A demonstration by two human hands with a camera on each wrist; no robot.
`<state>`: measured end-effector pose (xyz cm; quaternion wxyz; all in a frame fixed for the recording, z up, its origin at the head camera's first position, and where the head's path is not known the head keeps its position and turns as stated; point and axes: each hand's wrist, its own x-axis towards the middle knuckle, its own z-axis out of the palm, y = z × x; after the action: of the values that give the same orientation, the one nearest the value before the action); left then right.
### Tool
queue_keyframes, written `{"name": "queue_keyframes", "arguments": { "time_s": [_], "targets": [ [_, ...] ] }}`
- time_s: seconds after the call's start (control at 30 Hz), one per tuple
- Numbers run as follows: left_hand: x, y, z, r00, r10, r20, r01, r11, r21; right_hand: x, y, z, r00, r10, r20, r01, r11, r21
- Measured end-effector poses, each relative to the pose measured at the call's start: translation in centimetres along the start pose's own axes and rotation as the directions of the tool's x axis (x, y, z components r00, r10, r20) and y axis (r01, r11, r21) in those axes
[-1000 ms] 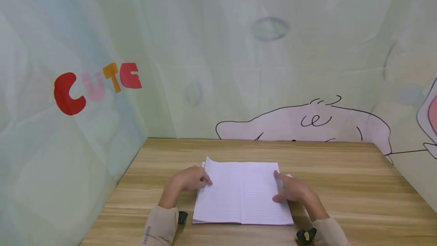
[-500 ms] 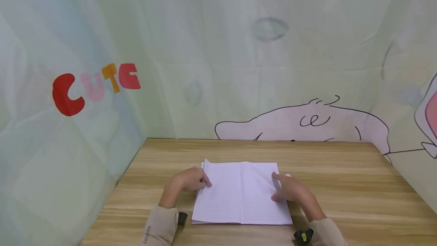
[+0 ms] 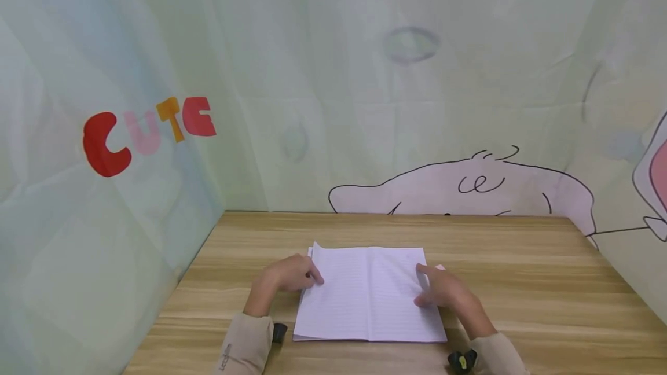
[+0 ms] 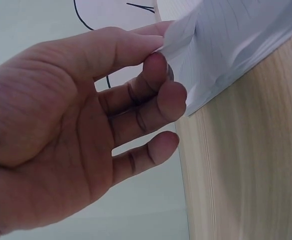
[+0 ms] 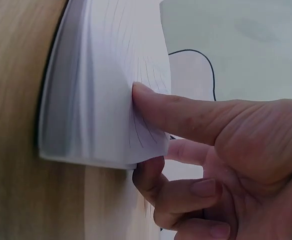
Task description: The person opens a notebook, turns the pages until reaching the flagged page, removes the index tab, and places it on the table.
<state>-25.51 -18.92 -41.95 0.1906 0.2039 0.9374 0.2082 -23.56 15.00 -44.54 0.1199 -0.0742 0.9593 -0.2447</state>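
An open notebook [image 3: 359, 300] with white ruled pages lies on the table, its centre fold running away from me. My left hand [image 3: 293, 274] is at its left edge. In the left wrist view, the thumb and forefinger of the left hand [image 4: 100, 100] pinch the edge of a page [image 4: 186, 37], while the other fingers curl loosely below. My right hand [image 3: 445, 289] is at the right edge. The right wrist view shows the right thumb on the lined page [image 5: 130, 60] and the fingers curled beneath the edge of the notebook's right side.
The wood-grain table [image 3: 260, 230] spreads round the notebook. Behind it hangs a pale printed curtain [image 3: 312, 74] with a cartoon outline and coloured letters. Dark devices [image 3: 279, 333] sit at both wrists, by the beige sleeves [image 3: 245, 343].
The right-hand page has bowed up a little near the fold and creased toward the right thumb. Both hands keep nearly the same places.
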Motion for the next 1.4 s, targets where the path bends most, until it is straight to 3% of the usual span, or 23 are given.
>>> {"name": "queue_keyframes", "arguments": {
  "time_s": [0.3,0.5,0.8,1.1,1.4],
  "targets": [
    [-0.1,0.1,0.0,1.0,-0.014,-0.004,0.014,1.0,-0.001,0.0,0.4,-0.3,1.0,0.003,-0.012,-0.003,1.0,0.021],
    [-0.2,0.1,0.0,1.0,-0.018,0.0,0.018,1.0,0.01,0.0,0.6,-1.0,0.999,0.032,-0.017,-0.03,0.995,0.097],
    [-0.2,0.1,0.0,1.0,-0.014,0.009,0.014,1.0,0.011,-0.1,0.9,-2.2,0.999,-0.041,-0.008,0.041,0.985,0.17],
    [-0.4,0.2,-0.2,0.999,-0.049,0.021,0.049,0.999,0.012,-0.1,1.1,-2.5,0.999,-0.016,0.028,0.009,0.969,0.245],
    [-0.5,0.0,-0.5,0.998,-0.037,0.044,0.036,0.999,0.023,-0.2,1.2,-2.6,0.999,-0.025,0.022,0.018,0.955,0.297]
  ]
}}
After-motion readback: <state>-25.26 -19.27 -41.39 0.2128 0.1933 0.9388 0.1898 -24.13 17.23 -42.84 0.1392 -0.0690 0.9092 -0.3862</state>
